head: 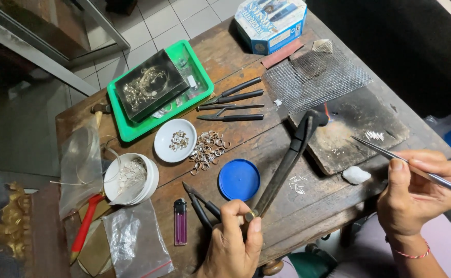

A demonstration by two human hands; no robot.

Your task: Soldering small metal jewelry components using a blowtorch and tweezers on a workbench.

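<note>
My left hand (231, 242) grips the lower end of a long black torch (287, 159) that slants up to the right; its nozzle shows a small flame over a dark charred block (359, 128). My right hand (418, 190) holds thin metal tweezers (390, 153), tip pointing left above the block, near a cluster of tiny silver pieces (374, 135). A white lump (356, 175) lies below the block.
On the wooden table (266, 139): loose metal rings (209, 149), a white dish (175, 140), blue lid (239, 179), purple lighter (180, 221), black pliers (233, 105), wire mesh (315, 77), green tray (194, 67) with a dark box, white tub (131, 179), plastic bags.
</note>
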